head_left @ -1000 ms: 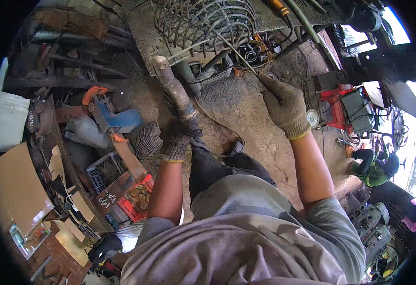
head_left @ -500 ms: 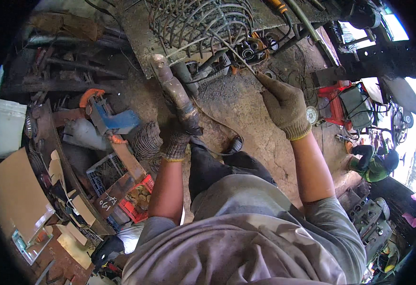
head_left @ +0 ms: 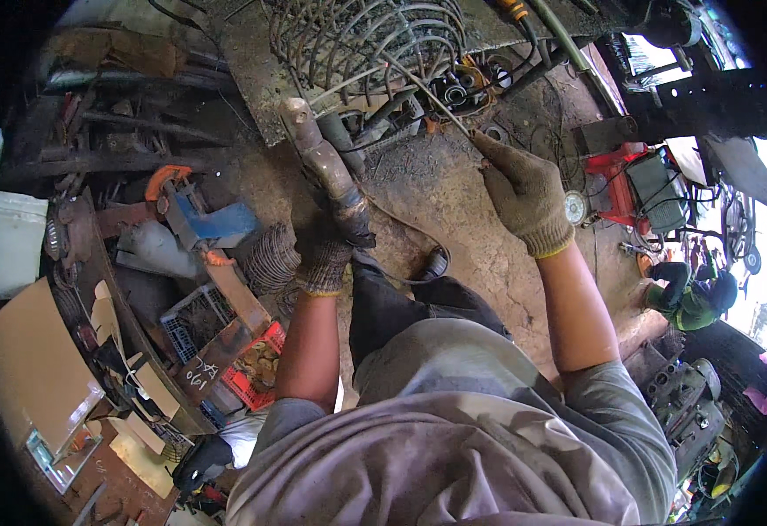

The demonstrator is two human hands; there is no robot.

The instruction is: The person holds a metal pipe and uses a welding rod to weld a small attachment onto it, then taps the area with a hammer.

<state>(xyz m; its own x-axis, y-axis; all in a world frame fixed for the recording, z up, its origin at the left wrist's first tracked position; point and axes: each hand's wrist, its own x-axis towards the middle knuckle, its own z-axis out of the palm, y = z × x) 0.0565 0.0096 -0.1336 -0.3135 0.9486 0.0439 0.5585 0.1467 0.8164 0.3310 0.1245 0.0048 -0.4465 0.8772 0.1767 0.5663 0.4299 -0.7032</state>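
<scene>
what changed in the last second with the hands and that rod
Almost nothing. The right hand shifted slightly, keeping its grip on the thin metal rod that reaches into the wire cage. The left hand kept its grip on the rusty tube, which points the same way as before. No grip was taken or released.

Dirt floor [head_left: 454,188], cluttered scrap, cardboard [head_left: 28,368] left, red crate [head_left: 256,364], daylight right.

Two gloved hands [head_left: 427,219], one rod [head_left: 427,92]
</scene>
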